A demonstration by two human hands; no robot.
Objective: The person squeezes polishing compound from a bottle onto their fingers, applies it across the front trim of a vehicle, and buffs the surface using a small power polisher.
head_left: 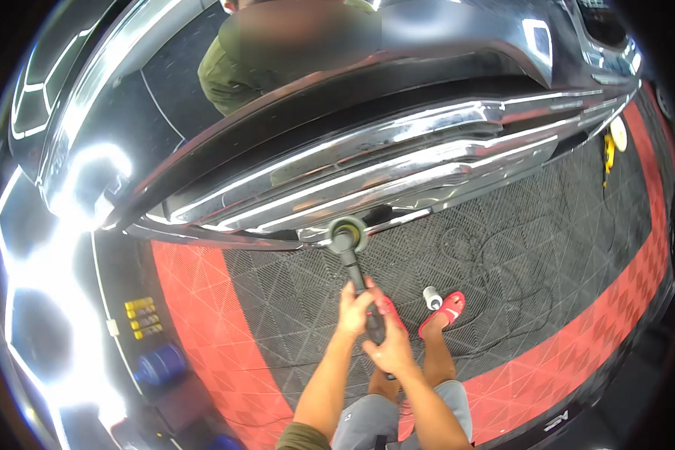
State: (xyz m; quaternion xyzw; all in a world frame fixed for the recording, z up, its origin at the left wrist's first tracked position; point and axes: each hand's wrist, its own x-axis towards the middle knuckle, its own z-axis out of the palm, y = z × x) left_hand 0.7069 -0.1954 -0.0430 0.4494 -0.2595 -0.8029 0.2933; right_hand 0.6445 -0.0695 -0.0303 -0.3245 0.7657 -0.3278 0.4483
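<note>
A dark, long-bodied car polisher [355,271] with a round pad [360,229] is held out in front of me. The pad is up against or very close to the lower edge of a glossy dark car bumper [277,217]; exact contact cannot be made out. My left hand [351,309] is closed around the middle of the polisher's body. Nearer to me, my right hand [391,351] grips its rear end. Chrome strips [442,154] run across the car above the pad.
A white bottle [432,298] is beside my red slipper [453,306]. Cable loops over the grey floor tiles [517,247]. A yellow tool [609,156] is at far right. Several yellow-banded items [142,319] and a blue container [161,365] are at left.
</note>
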